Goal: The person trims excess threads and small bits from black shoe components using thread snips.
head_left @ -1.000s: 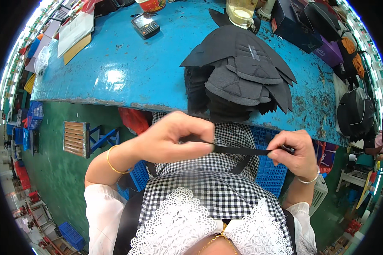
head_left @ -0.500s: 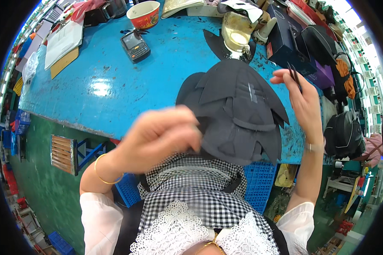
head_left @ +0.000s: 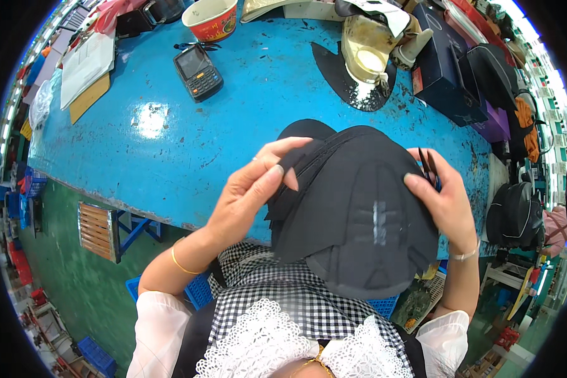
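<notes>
L hand [head_left: 252,187] clamped on L edge of blk padded piece [head_left: 365,208]; R hand [head_left: 448,205], thumb on its R side, grips dark pointed tool [head_left: 430,166], prob. tweezers.

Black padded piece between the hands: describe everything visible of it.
The black padded piece looks like matte fabric, with overlapping layers, moulded ridges and a whitish streak. Its rounded end points toward the person, at the near edge of the blue table. The left hand grips its left edge; the right hand has its thumb on its right side. Its underside is hidden.
</notes>
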`<state>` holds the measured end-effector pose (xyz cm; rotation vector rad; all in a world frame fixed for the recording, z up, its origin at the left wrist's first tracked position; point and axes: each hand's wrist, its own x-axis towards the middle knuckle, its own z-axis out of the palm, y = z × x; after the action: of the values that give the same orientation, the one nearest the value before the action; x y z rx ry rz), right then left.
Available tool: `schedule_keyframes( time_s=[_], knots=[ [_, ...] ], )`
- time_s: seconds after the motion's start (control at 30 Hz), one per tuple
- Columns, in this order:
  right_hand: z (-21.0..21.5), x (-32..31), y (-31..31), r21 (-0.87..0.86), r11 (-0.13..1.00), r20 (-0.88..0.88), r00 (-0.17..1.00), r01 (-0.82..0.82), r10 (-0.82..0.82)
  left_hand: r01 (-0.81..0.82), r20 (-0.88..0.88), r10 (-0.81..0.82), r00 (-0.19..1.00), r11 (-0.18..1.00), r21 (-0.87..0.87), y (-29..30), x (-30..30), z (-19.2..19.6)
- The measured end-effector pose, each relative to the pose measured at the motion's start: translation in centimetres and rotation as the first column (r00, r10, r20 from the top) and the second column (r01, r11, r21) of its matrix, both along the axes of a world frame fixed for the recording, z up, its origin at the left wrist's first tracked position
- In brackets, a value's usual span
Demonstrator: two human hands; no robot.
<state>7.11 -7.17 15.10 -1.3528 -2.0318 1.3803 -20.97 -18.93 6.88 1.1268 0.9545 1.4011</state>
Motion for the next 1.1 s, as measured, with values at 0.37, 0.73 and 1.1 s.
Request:
schedule_keyframes(
  time_s=[0.37, 0.73, 1.1],
  knots=[
    [-1.8, -1.3, -1.2, 0.430, 0.881, 0.092, 0.981, -0.196, 0.174, -0.067, -0.059, 0.058, 0.997, 0.985, -0.157, -4.8, 1.3, -1.2],
    [-0.1, -0.3, -1.5, 0.397, 0.892, 0.178, 0.972, -0.214, 0.154, 0.439, -0.567, -0.338, 0.752, 0.897, 0.047, 5.2, -1.0, 9.7],
    [-0.9, 0.8, -1.8, 0.428, 0.878, 0.145, 0.975, -0.214, 0.167, 0.631, -0.580, -0.740, 0.340, 0.637, -0.443, 8.9, 3.8, 12.1]
  ],
)
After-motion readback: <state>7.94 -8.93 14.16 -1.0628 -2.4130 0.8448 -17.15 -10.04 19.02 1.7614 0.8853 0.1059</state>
